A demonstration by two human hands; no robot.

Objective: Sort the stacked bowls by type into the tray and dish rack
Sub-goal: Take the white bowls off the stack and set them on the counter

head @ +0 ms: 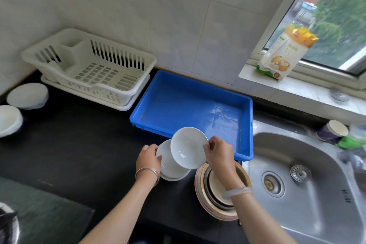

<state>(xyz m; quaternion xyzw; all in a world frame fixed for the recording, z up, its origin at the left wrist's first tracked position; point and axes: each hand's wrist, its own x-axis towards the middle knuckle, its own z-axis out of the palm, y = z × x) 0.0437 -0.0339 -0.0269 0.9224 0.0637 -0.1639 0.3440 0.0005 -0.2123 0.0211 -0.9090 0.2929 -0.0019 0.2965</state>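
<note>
Two bare forearms are seen rising from six o'clock, one bangle worn on each wrist. A tilted white bowl (pixel 188 147) is pinched at its rim by the thumb and curled fingers of the right hand (pixel 217 152), at three o'clock of that bowl. A second white bowl (pixel 170 166), partly covered by the first, is gripped at its nine o'clock edge by the left hand (pixel 147 157), whose fingers are curled round the rim. Another rim seems to show beneath this second bowl, so whether one or two are held there cannot be told. Whether the two held bowls touch cannot be told either.

Under the right forearm, at five o'clock from the hands, one stack of patterned bowls (pixel 200 190) is set on the black counter (pixel 69 144); several nested rims are visible, but their number cannot be counted.

One blue tray (pixel 188 101) is placed at twelve o'clock from the hands, with nothing seen in it. One white dish rack (pixel 89 65) is stood at ten o'clock, just beside the tray, on its drip tray. Two more white bowls are laid upside down at nine o'clock, near the left edge: one (pixel 27 95) farther back, one (pixel 9 120) nearer and partly cut off.

One steel sink (pixel 316 204) is found at three o'clock, with two drain fittings in its basin. One paper cup (pixel 332 131) is stood behind the sink, and one food packet (pixel 285 53) is leaned on the windowsill at one o'clock.
</note>
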